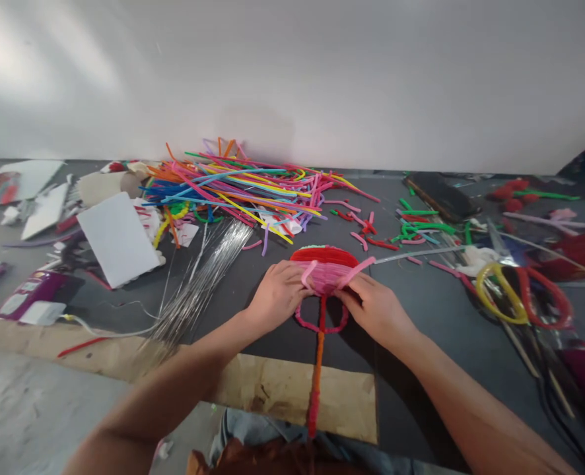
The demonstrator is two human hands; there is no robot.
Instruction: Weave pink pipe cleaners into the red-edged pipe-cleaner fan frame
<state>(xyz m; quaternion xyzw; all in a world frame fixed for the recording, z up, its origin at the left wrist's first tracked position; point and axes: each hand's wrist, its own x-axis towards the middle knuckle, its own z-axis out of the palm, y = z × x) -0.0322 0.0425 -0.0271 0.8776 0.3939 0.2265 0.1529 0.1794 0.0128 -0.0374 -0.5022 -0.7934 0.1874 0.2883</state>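
A pipe-cleaner figure (325,253) with a red and pink rounded top lies in front of me, between my two hands. An orange and red stem (318,363) runs from it toward my body, and a dark pink loop (308,324) shows below the pink part. My left hand (275,298) pinches the figure's left side, where a bent pink pipe-cleaner end sticks up by the thumb. On the right side, my right hand (379,309) has its fingers closed on a pink pipe cleaner (362,267), whose free end points up and right. The fingertips partly cover the pink part.
A heap of coloured pipe cleaners (243,188) lies at the back, with a bundle of thin wires (208,274) below it. White cards (118,241) are on the left. Cut pipe-cleaner pieces (424,227), a dark phone-like slab (441,196) and scissors (503,290) are on the right.
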